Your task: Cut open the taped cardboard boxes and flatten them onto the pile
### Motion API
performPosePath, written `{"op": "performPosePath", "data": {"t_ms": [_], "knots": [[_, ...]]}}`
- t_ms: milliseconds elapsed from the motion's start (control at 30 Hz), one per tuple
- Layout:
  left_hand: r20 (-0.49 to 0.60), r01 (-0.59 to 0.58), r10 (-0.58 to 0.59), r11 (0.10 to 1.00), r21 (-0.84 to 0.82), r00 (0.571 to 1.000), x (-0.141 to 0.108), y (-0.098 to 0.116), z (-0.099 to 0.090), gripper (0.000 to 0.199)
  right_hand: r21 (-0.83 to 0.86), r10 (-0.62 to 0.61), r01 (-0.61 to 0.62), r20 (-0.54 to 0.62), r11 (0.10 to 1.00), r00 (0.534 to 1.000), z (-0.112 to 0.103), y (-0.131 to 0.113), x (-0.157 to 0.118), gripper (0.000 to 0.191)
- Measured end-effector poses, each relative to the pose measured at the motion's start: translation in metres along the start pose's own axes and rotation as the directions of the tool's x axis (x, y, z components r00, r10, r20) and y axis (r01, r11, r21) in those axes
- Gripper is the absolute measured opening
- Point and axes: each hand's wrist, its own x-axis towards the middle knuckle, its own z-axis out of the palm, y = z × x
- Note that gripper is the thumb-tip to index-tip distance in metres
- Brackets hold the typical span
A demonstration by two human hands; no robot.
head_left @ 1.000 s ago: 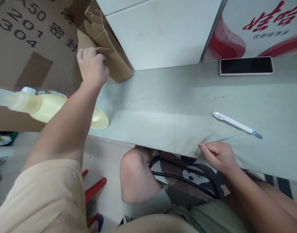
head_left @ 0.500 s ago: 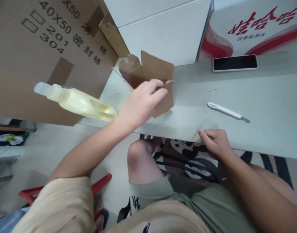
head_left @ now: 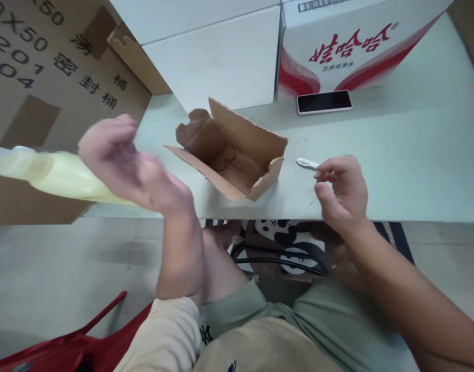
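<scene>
The brown cardboard box (head_left: pixel 242 126) stands unfolded but unclosed on the pale-green surface (head_left: pixel 407 155); the pale-yellow plastic bottle (head_left: pixel 66 175) is outside it, left, behind the empty, half-curled left hand (head_left: pixel 132 165). The right hand (head_left: pixel 343 194) meets the slim white tool (head_left: pixel 306 164), grip unclear.

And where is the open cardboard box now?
In the head view, the cardboard box stands on the table, slightly left of centre, between the left hand and the right hand.

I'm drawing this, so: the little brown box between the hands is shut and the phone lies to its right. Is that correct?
Not quite: the little brown box is open, as the head view shows; the phone does lie to its right.
</scene>
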Motion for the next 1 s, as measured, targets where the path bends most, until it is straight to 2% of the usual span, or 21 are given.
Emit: {"op": "performPosePath", "data": {"t_ms": [67, 133, 233, 333, 400, 467, 567, 633, 733, 800, 900, 1000], "knots": [[-0.066, 0.072, -0.081, 0.990, -0.124, 0.995, 0.009, -0.022, 0.001, 0.040, -0.022, -0.067, 0.067, 0.026, 0.998, 0.997, 0.012, 0.001, 0.005, 0.025], [-0.098, 0.114, -0.136, 0.974, -0.197, 0.986, 0.014, -0.046, 0.010, 0.047, -0.037, -0.101, 0.103, 0.045, 0.994, 0.994, 0.027, 0.003, 0.006, 0.034], [-0.153, 0.155, -0.204, 0.947, -0.280, 0.967, 0.010, -0.082, 0.024, 0.061, -0.041, -0.086, 0.090, 0.090, 0.995, 0.992, 0.045, 0.010, 0.003, 0.046], [-0.264, 0.129, -0.296, 0.853, -0.506, 0.918, -0.004, -0.104, 0.033, 0.065, -0.033, -0.036, 0.041, 0.141, 0.999, 0.989, 0.052, 0.018, 0.000, 0.051], [-0.265, 0.120, -0.300, 0.837, -0.534, 0.916, -0.016, -0.102, 0.036, 0.056, -0.005, -0.006, 0.007, 0.168, 1.000, 0.986, 0.053, 0.022, -0.002, 0.049], [-0.293, 0.122, -0.293, 0.865, -0.487, 0.910, -0.029, -0.092, 0.037, 0.052, 0.077, -0.009, 0.000, 0.118, 0.997, 0.993, 0.055, 0.025, -0.001, 0.045], [-0.269, 0.172, -0.284, 0.912, -0.372, 0.920, -0.043, -0.075, 0.036, 0.044, 0.304, -0.008, 0.055, -0.156, 0.951, 0.988, 0.062, 0.025, 0.001, 0.042], [-0.271, 0.159, -0.241, 0.943, -0.293, 0.932, -0.048, -0.069, 0.036, 0.043, 0.404, 0.045, 0.064, -0.255, 0.913, 0.966, 0.064, 0.020, 0.002, 0.045], [-0.314, 0.096, -0.136, 0.985, -0.142, 0.940, -0.049, -0.069, 0.035, 0.051, 0.348, 0.086, -0.015, -0.189, 0.937, 0.978, 0.062, 0.012, 0.001, 0.049], [-0.292, 0.063, -0.067, 0.998, -0.023, 0.954, -0.048, -0.070, 0.035, 0.047, 0.270, 0.061, -0.021, -0.141, 0.963, 0.988, 0.057, 0.009, 0.000, 0.054], [-0.140, -0.005, 0.025, 0.990, 0.142, 0.990, -0.043, -0.067, 0.035, 0.035, 0.223, 0.040, -0.020, -0.084, 0.975, 0.996, 0.047, 0.010, -0.002, 0.060], [-0.018, -0.048, 0.052, 0.982, 0.184, 0.998, -0.039, -0.063, 0.035, 0.031, 0.161, 0.070, -0.067, -0.017, 0.985, 0.997, 0.035, 0.017, -0.006, 0.064]]}}
